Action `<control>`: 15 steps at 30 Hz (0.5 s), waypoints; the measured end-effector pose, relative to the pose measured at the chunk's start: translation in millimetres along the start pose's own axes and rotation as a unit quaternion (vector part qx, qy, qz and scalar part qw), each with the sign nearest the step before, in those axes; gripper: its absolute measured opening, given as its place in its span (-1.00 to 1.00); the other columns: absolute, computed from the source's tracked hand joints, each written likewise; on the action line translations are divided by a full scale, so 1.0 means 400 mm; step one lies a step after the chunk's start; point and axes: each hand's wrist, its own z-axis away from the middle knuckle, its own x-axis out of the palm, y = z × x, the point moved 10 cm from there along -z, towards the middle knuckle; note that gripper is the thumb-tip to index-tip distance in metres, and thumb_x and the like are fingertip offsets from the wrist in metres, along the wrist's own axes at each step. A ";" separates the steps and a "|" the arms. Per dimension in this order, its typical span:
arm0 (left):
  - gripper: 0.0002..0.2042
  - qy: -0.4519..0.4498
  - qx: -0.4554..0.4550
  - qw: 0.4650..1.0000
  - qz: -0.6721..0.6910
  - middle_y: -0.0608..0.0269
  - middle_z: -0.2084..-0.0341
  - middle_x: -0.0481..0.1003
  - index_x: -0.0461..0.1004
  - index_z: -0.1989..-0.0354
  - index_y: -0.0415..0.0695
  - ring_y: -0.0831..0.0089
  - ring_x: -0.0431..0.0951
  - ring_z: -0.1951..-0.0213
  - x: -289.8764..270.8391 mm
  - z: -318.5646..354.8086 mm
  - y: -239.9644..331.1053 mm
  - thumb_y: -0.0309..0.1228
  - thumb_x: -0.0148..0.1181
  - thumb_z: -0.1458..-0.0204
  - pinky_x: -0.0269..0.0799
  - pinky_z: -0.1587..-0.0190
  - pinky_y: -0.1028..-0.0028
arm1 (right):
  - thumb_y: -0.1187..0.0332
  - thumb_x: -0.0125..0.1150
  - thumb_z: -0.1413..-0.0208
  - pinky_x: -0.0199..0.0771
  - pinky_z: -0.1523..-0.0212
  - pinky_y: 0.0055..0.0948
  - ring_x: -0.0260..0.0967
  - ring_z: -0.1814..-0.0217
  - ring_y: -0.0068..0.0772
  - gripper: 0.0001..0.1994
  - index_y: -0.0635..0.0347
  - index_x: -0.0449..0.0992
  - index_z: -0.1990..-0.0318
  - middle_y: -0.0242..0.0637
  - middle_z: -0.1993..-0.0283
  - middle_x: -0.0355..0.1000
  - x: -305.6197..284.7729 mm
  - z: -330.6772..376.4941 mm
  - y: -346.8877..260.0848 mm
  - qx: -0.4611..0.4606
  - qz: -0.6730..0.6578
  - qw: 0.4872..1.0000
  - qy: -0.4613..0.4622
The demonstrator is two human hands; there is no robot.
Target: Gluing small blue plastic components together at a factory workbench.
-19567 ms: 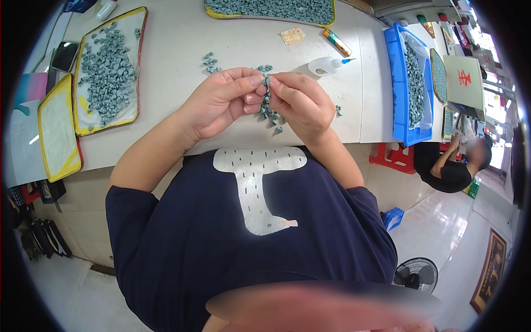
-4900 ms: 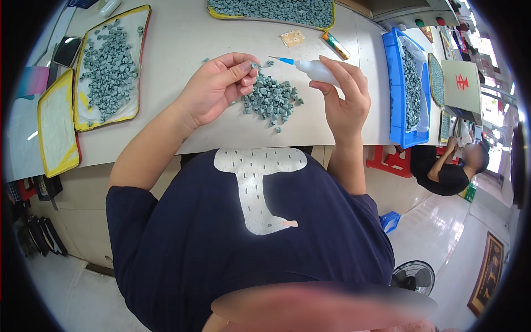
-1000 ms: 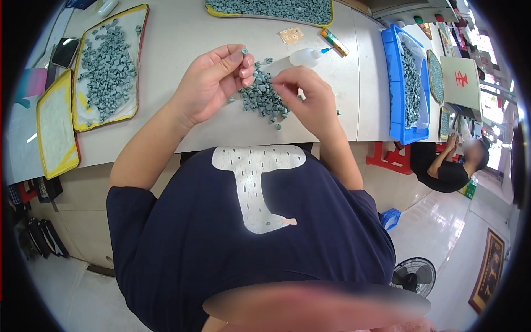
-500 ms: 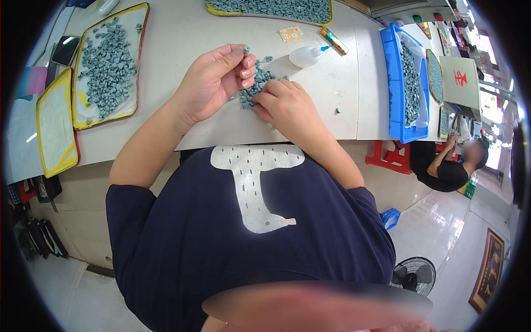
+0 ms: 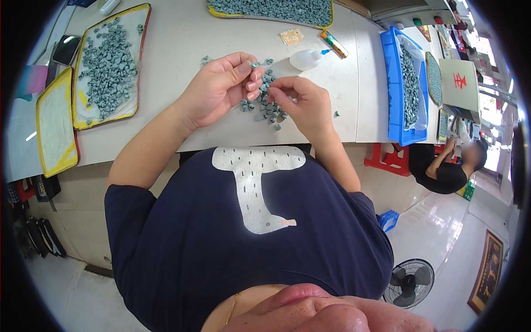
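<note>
Between thumb and forefinger, my left hand (image 5: pixel 221 86) pinches a small grey-green stone-like piece (image 5: pixel 255 65); its other fingers are curled. My right hand (image 5: pixel 305 105) is just right of it, above a loose pile of the same small pieces (image 5: pixel 272 113). Its thumb and fingertips are drawn together, and whatever lies between them is too small or hidden to make out. Part of the pile is covered by both hands. Beyond the right hand a white squeeze bottle (image 5: pixel 305 59) with a blue tip lies on its side.
At the left, a yellow-edged tray (image 5: pixel 138 66) holds many grey-green pieces, beside another yellow-edged tray (image 5: pixel 55 127). A further filled tray (image 5: pixel 271 25) stands at the back. A blue bin (image 5: pixel 394 88) is at the right, near an orange-and-green tube (image 5: pixel 335 44) and a patterned card (image 5: pixel 291 36). A person sits farther right.
My left hand has come slightly nearer with the piece in its pinch. My right hand has shifted right, and the pile now lies more spread out toward the table's near edge.
</note>
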 end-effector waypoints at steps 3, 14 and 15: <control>-0.85 -0.001 -0.004 1.000 0.000 0.28 0.34 0.32 0.29 0.17 -0.23 0.50 0.25 0.35 -0.008 -0.008 -0.014 -0.39 -0.10 -0.26 0.28 0.23 0.48 | 0.53 0.30 0.07 0.46 0.29 -0.50 0.46 0.32 -0.40 -0.87 0.21 0.55 0.31 -0.31 0.37 0.50 -0.020 -0.006 -0.036 -0.087 0.068 0.994 0.022; -0.86 0.000 0.002 1.000 0.013 0.26 0.34 0.33 0.30 0.16 -0.23 0.49 0.25 0.35 -0.038 -0.021 -0.028 -0.42 -0.10 -0.25 0.29 0.24 0.48 | 0.48 0.18 0.18 0.42 0.16 -0.37 0.37 0.19 -0.27 -0.80 0.18 0.54 0.30 -0.33 0.23 0.44 0.152 0.091 -0.099 -0.365 0.247 0.870 -0.221; -0.86 0.000 0.002 1.000 0.014 0.26 0.34 0.33 0.30 0.16 -0.23 0.49 0.25 0.36 -0.032 -0.020 -0.027 -0.42 -0.09 -0.25 0.29 0.24 0.48 | 0.47 0.14 0.18 0.41 0.13 -0.36 0.36 0.19 -0.27 -0.79 0.19 0.53 0.30 -0.31 0.23 0.43 0.169 0.098 -0.105 -0.369 0.266 0.859 -0.234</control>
